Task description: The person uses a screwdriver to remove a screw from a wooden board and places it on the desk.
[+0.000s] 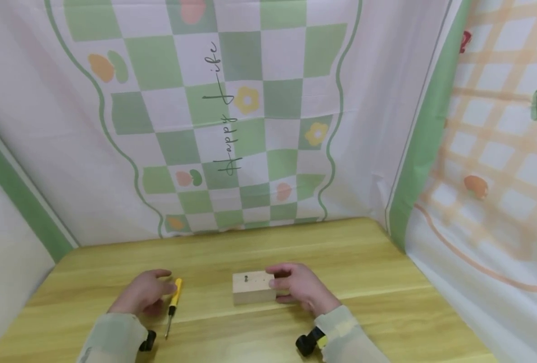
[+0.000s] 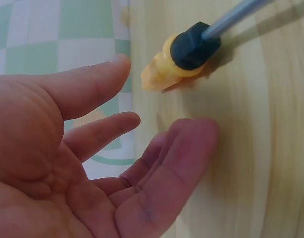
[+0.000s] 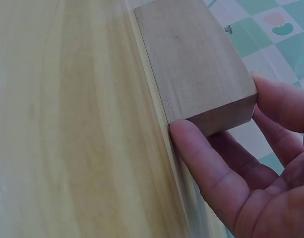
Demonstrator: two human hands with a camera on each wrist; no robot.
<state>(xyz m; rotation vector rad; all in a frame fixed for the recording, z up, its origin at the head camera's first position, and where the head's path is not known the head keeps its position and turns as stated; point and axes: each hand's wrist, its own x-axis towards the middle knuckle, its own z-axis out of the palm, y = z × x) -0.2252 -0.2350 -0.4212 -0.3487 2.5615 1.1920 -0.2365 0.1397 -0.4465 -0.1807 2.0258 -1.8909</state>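
Note:
A pale wooden block (image 1: 253,296) lies on the table, with a small dark screw (image 1: 246,278) standing up from the left part of its top face. My right hand (image 1: 302,287) holds the block by its right end, and in the right wrist view its fingers (image 3: 211,168) curl around the block's end corners. A screwdriver (image 1: 173,306) with a yellow and black handle lies left of the block, its metal tip toward me. My left hand (image 1: 143,292) is just left of the handle. The left wrist view shows its fingers loosely bent, with nothing between thumb and fingers.
The wood-grain table (image 1: 214,333) carries the block and the screwdriver. Behind it hangs a green-and-white checked cloth (image 1: 245,126), and an orange-checked cloth (image 1: 499,201) hangs at the right. Dark wrist cameras are strapped below both sleeves.

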